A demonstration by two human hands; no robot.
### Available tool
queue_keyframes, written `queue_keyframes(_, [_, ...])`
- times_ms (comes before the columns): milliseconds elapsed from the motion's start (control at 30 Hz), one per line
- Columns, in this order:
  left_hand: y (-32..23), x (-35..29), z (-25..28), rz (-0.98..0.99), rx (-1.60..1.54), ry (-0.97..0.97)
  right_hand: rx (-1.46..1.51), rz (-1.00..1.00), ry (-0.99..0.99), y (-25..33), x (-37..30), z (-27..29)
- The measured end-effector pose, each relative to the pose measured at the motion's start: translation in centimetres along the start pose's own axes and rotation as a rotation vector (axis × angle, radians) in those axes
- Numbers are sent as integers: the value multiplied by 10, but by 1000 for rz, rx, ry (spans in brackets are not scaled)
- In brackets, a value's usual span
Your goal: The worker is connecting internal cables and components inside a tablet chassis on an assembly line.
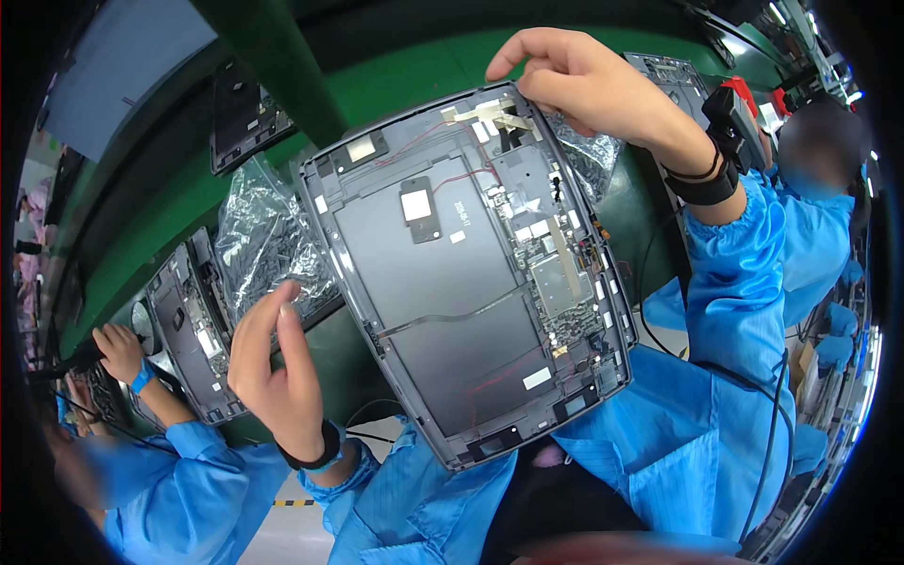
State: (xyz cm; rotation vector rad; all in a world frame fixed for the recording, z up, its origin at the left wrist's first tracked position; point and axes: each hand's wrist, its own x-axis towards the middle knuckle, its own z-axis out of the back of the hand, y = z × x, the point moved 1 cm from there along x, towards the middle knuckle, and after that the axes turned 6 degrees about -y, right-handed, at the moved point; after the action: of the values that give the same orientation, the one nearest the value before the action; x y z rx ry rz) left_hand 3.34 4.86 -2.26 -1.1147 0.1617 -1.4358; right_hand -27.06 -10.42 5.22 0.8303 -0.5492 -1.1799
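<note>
An opened tablet-like device (395,273) lies tilted before me, its dark inner side up. A green-grey circuit board with tapes and chips runs along its right side, a black speaker-like part (421,209) sits near the upper middle, and a flat cable crosses it. My left hand (278,377) is raised beside the device's left edge, thumb and forefinger stretched out, nothing visible between them. At the upper right corner is my right hand (589,89), forefinger curved outward and apart from the thumb, which is close to the frame. Its other fingers are partly hidden.
Clear plastic bags (264,235) lie on the green bench behind the device. More opened devices stand at the left (184,330), upper left (240,122) and upper right (669,75). Co-workers in blue work on both sides; one co-worker's hand (122,358) is at left. A black cable (753,386) hangs at right.
</note>
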Motion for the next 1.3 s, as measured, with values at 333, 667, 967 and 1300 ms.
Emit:
queue_keyframes(333, [62, 22, -60, -218, 133, 70, -382, 232, -263, -9, -3, -21])
queue_keyframes(667, [84, 16, -96, -312, 81, 338, -55, 210, -235, -24, -2, -5])
queue_keyframes(967, [89, 15, -108, -179, -55, 310, 94, 269, -330, -28, -38, 1])
queue_keyframes(1300, [91, 25, -96, 91, -131, 320, 66, 484, -435, -25, -58, 0])
